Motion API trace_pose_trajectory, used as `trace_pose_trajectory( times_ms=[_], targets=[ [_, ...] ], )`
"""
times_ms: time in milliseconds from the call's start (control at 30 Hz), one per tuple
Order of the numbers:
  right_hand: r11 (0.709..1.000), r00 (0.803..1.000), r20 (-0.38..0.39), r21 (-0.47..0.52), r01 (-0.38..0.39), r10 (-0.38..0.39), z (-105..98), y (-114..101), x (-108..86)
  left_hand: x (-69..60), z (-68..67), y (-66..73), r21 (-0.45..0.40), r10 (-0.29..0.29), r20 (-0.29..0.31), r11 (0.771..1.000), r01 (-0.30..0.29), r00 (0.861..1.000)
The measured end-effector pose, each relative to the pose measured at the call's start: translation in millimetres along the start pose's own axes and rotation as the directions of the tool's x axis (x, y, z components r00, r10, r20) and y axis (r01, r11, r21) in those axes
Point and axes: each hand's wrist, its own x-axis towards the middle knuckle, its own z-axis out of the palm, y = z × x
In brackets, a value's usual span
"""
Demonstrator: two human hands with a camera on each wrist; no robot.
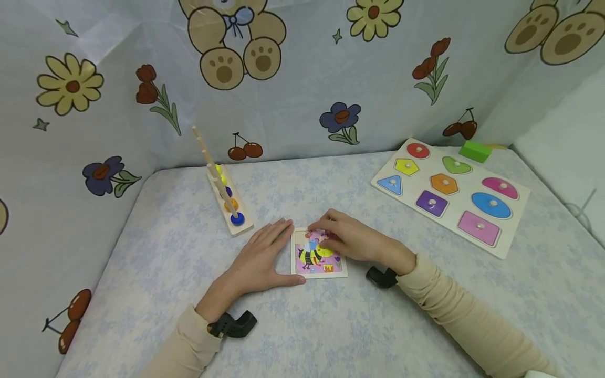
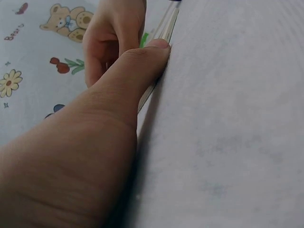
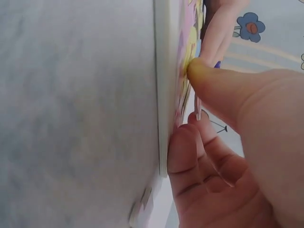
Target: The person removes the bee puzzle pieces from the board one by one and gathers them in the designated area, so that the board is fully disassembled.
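A small square bee jigsaw puzzle [image 1: 309, 257] in a pale wooden frame [image 1: 344, 274] lies flat on the table. My left hand [image 1: 257, 262] is spread along its left side, fingers straight, the thumb [image 2: 156, 45] touching the frame near the lower left corner and a fingertip near the upper left one. Over the upper right part, my right hand [image 1: 352, 236] has bent fingers. The right wrist view shows a thin puzzle piece [image 3: 198, 108] raised on edge, pinched between thumb and fingers. Its picture side is mostly hidden by the hand.
Behind the left hand stands a wooden peg stand [image 1: 242, 228] with coloured beads or rings. At back right lies a shape knob board [image 1: 508, 247], with a green block [image 1: 475, 151] beside its far edge. A patterned cloth [image 1: 293, 105] hangs behind the table.
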Motion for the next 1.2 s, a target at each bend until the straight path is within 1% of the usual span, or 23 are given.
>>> trace_pose_trajectory(
  times_ms=[133,367,667,933,1200],
  targets=[
    [1.0,1.0,-0.013,-0.007,0.013,-0.013,-3,2,-1.3,-0.6,-0.1,0.2,-0.001,0.0,0.0,1.0,0.0,1.0],
    [1.0,1.0,-0.017,0.011,-0.019,0.019,-9,3,-2.0,0.7,-0.1,0.4,0.003,0.004,-0.003,1.0,-0.004,1.0],
    [1.0,1.0,-0.002,0.003,0.016,-0.016,-17,7,-8.4,1.1,2.1,-0.8,-0.001,-0.008,0.004,1.0,0.008,1.0],
    [1.0,0.999,0.034,-0.005,-0.021,0.021,-27,12,-15.8,0.5,2.4,-0.7,-0.003,-0.014,0.004,1.0,0.014,1.0],
    [0.999,0.997,0.06,-0.002,-0.041,0.041,-37,15,-23.7,0.9,3.1,-0.4,-0.003,-0.018,0.003,1.0,0.018,1.0]
  ],
)
